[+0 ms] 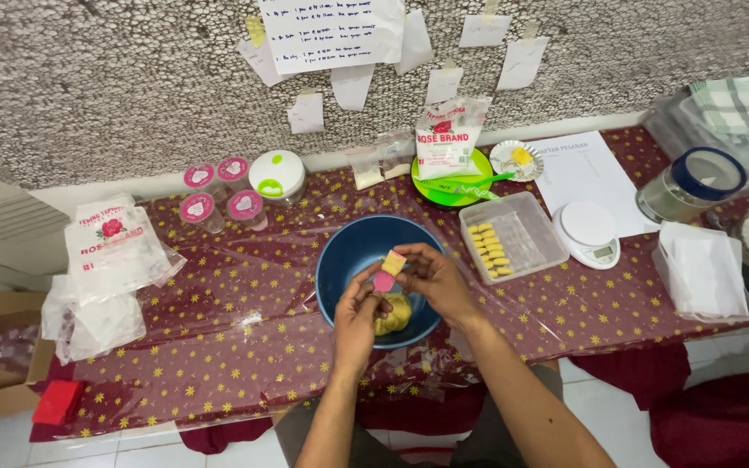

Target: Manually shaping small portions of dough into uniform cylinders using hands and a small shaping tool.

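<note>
Just above the blue bowl (340, 251) rim, both hands (400, 290) on a pink mould (387, 272).

The surface (218, 295) is a low one against the wall, covered with a dark red cloth with small yellow flowers and a clear plastic sheet on top. On it stand a blue bowl (344, 251), a clear plastic box (526, 247) with yellow pieces, a white kitchen scale (589, 232), a green plate (444, 186), four pink-lidded jars (218, 195), a white flour bag (114, 247) and a sheet of paper (587, 169).
</note>
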